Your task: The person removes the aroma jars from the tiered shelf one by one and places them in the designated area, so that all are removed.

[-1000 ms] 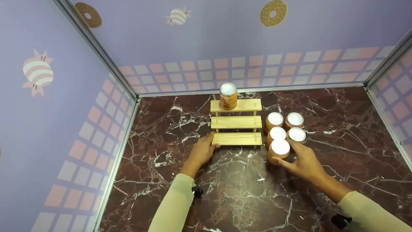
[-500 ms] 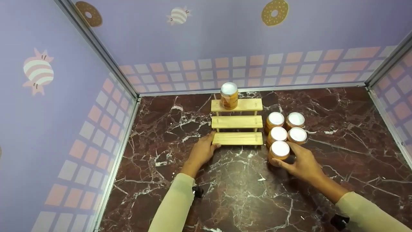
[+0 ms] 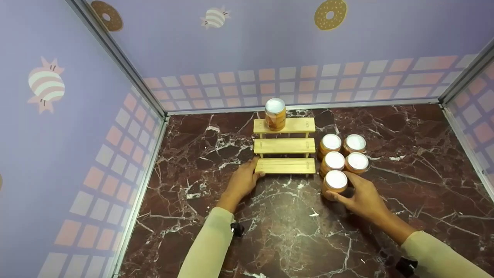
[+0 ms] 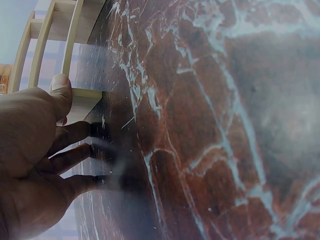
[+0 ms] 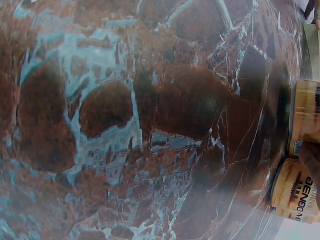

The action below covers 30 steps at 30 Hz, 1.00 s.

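Note:
A three-step wooden display rack (image 3: 284,146) stands on the table, with one white-lidded jar (image 3: 275,120) of orange contents on its top step. At the rack's lower left end, my left hand (image 3: 241,181) grips the bottom board. The left wrist view shows the thumb (image 4: 61,90) against that board. To the right of the rack, my right hand (image 3: 364,199) holds the nearest jar (image 3: 335,186) between thumb and fingers. More jars (image 3: 332,161) of the same kind stand close behind it. In the right wrist view, a jar with printed lettering (image 5: 295,192) is partly covered by fingers.
The tabletop (image 3: 285,231) is dark red marble pattern with white veins. A purple back wall (image 3: 262,50) with printed sweets and squares rises behind the rack, and side walls (image 3: 92,127) enclose the left and right.
My right hand has drawn the nearest jar slightly toward me, widening its offset from the jar behind. My left hand stays on the rack.

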Tool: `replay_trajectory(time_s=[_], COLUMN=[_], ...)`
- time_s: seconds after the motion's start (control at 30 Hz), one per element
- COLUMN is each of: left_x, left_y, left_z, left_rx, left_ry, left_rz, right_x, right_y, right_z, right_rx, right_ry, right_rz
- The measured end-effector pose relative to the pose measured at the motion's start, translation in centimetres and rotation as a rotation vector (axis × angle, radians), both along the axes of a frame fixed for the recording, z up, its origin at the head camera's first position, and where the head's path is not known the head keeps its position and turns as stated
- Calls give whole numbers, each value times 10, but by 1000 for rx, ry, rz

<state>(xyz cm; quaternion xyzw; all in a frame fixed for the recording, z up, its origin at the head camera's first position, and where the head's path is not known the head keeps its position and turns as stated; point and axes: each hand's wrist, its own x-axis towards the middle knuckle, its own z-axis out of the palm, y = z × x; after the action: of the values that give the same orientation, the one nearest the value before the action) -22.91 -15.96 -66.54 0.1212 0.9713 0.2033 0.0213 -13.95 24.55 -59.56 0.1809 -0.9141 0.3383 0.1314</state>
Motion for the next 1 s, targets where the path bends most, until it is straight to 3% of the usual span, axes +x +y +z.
replay_trajectory(time_s=[0.63,1.0], left_x=[0,0], left_y=[0,-1], left_z=[2,-2], left_rx=[10,33], left_ry=[-23,44], left_rz=[9,-23], right_x=[0,1], right_y=[0,0], right_z=[-2,-3], right_rx=[-13,-6], right_ry=[-52,-33], right_rz=[1,-15])
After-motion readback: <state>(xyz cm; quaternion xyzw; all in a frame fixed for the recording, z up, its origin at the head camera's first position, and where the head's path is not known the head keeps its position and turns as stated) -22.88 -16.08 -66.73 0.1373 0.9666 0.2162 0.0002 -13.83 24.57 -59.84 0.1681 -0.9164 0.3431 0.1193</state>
